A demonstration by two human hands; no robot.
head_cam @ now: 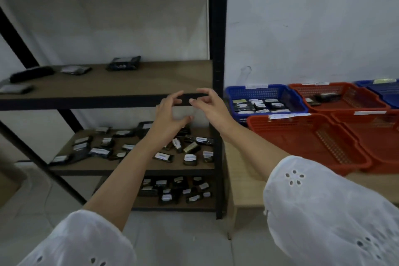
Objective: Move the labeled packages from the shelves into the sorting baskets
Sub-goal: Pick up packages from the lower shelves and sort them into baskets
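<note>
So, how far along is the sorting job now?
Done: the blue basket holds many packages, the back red basket a few. In hand: nothing; left hand and right hand are both empty. Left: most of it. A few packages lie on the upper shelf, many on the middle shelf and bottom shelf. The front red basket looks empty.

Unclear around the rack (218,49)
Your left hand (168,114) covers some packages (163,156) on the rack's middle shelf, labels unreadable. Against the rack's dark rail, whether it or your right hand (212,106) grips anything is unclear. The blue basket (386,93) farthest right of the rack is cut off.
</note>
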